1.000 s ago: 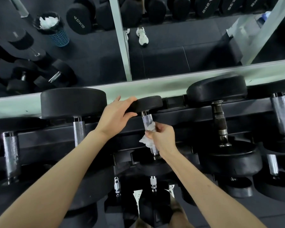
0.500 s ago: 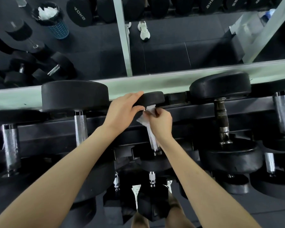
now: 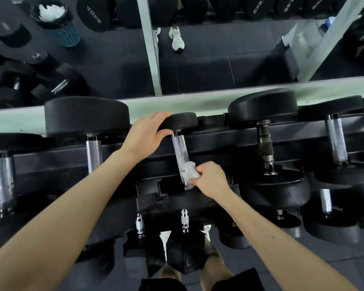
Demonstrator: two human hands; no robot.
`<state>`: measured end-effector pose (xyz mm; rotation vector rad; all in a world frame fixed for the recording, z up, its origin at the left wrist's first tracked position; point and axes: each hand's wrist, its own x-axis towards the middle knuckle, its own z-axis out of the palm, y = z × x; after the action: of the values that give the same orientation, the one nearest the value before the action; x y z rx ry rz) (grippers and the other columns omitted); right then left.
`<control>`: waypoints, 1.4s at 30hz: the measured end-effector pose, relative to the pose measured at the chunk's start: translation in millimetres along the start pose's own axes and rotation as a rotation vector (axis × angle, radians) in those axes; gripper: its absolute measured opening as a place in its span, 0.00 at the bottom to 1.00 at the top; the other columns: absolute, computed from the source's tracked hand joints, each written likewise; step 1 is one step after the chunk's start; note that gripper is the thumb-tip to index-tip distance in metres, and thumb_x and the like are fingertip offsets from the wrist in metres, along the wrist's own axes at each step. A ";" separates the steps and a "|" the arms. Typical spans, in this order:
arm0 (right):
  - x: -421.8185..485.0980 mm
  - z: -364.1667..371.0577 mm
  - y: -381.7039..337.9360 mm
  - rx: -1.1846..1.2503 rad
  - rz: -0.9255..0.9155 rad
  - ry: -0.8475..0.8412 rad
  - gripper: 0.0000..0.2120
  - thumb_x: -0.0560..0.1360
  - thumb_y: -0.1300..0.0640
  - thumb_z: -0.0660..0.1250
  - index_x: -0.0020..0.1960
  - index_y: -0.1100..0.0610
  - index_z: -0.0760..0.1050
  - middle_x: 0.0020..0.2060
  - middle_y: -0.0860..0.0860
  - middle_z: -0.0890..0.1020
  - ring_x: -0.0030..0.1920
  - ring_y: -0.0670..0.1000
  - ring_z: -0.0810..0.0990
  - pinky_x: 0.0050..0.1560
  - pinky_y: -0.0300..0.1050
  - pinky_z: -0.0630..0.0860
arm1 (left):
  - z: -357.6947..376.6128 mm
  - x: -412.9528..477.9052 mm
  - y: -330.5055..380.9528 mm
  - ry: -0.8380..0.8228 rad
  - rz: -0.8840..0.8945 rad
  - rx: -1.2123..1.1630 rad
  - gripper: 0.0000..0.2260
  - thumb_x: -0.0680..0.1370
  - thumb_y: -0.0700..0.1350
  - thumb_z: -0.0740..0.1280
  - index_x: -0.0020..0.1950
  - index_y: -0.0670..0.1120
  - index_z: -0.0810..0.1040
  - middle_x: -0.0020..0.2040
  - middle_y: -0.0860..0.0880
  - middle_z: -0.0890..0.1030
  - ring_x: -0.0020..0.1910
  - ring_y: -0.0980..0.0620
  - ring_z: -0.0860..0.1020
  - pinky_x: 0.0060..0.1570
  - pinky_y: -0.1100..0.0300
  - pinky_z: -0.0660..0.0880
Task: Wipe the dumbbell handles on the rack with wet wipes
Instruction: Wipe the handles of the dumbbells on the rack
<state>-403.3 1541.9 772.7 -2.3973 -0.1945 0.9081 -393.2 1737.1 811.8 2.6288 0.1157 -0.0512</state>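
A small black dumbbell lies on the top tier of the rack point(image 3: 218, 141), its knurled steel handle point(image 3: 179, 153) pointing toward me. My left hand point(image 3: 146, 136) grips the dumbbell's far head point(image 3: 183, 121), thumb underneath. My right hand point(image 3: 210, 178) holds a crumpled white wet wipe point(image 3: 189, 172) wrapped against the near end of that handle. The near head is partly hidden under my right hand.
Bigger dumbbells flank it: one handle at left point(image 3: 94, 155), a dark handle at right point(image 3: 266, 148), another steel one further right point(image 3: 336, 141). Lower tiers hold more dumbbells point(image 3: 184, 221). A mirror behind shows a blue bin with used wipes point(image 3: 57, 19).
My right hand slid the wipe from the far end of the handle, by the head, down to the near end. My left hand stayed on the far head.
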 end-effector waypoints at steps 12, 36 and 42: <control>-24.8 -53.5 -21.0 0.384 -0.094 0.069 0.11 0.71 0.61 0.69 0.49 0.48 0.73 0.40 0.50 0.82 0.42 0.51 0.81 0.45 0.49 0.78 | -45.3 -30.7 2.9 0.075 -0.100 0.038 0.18 0.78 0.45 0.65 0.67 0.47 0.73 0.63 0.48 0.77 0.62 0.48 0.74 0.61 0.59 0.66; -20.8 152.6 -204.8 0.170 -0.036 0.208 0.13 0.78 0.57 0.59 0.57 0.63 0.74 0.46 0.59 0.83 0.50 0.60 0.81 0.50 0.48 0.75 | -128.2 -106.6 -153.7 0.255 0.032 -0.071 0.13 0.76 0.45 0.68 0.60 0.48 0.80 0.64 0.46 0.77 0.64 0.45 0.73 0.65 0.56 0.66; -24.9 148.3 -200.4 0.734 0.078 0.091 0.18 0.80 0.50 0.56 0.50 0.63 0.78 0.37 0.55 0.81 0.38 0.50 0.79 0.36 0.38 0.72 | -109.0 -130.6 -150.1 0.279 -0.195 -0.267 0.05 0.74 0.48 0.70 0.46 0.48 0.83 0.40 0.55 0.81 0.39 0.56 0.77 0.41 0.65 0.68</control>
<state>-506.0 1767.8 806.8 -1.7587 0.2362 0.7330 -535.4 1911.3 841.5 2.3366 0.4424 0.2481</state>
